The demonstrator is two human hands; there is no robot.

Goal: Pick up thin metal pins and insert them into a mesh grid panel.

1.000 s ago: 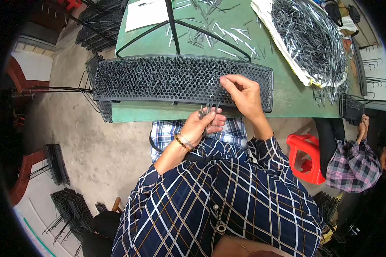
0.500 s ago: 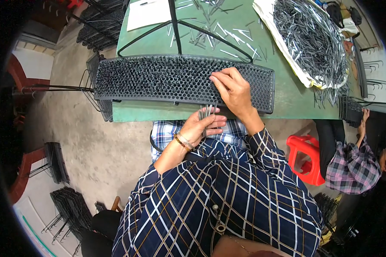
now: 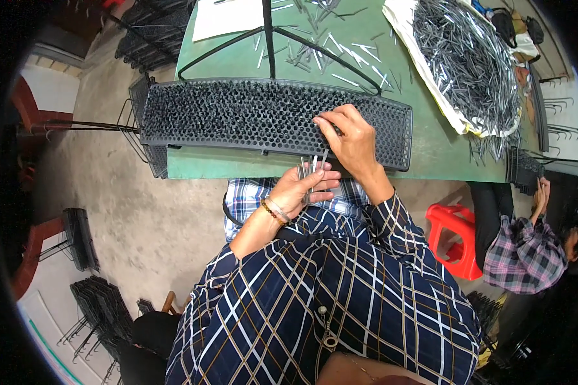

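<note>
A long black rack with rows of round holes (image 3: 237, 131) lies along the near edge of the green table. Many holes on its left and middle are filled with dark pieces; those toward the right end look bare. Just below the rack, my left hand (image 3: 295, 187) is palm up, its thumb pressing a bunch of thin grey rods (image 3: 313, 168) against the fingers. Over the right half of the rack, my right hand (image 3: 348, 136) is pinched, thumb and forefinger at the holes. Whatever sits between those fingertips is too small to make out.
Loose rods (image 3: 359, 54) are scattered on the green table (image 3: 231, 64). A white sack (image 3: 424, 83) heaped with rods stands at the right. Black bars (image 3: 270, 51) rise behind the rack. Paper (image 3: 228, 18) lies far left. Another person (image 3: 526, 250) works beside a red stool (image 3: 455, 240).
The view has shifted slightly. My right hand stays pinched at nearly the same spot on the rack. In my left hand the rods have fanned apart a little.
</note>
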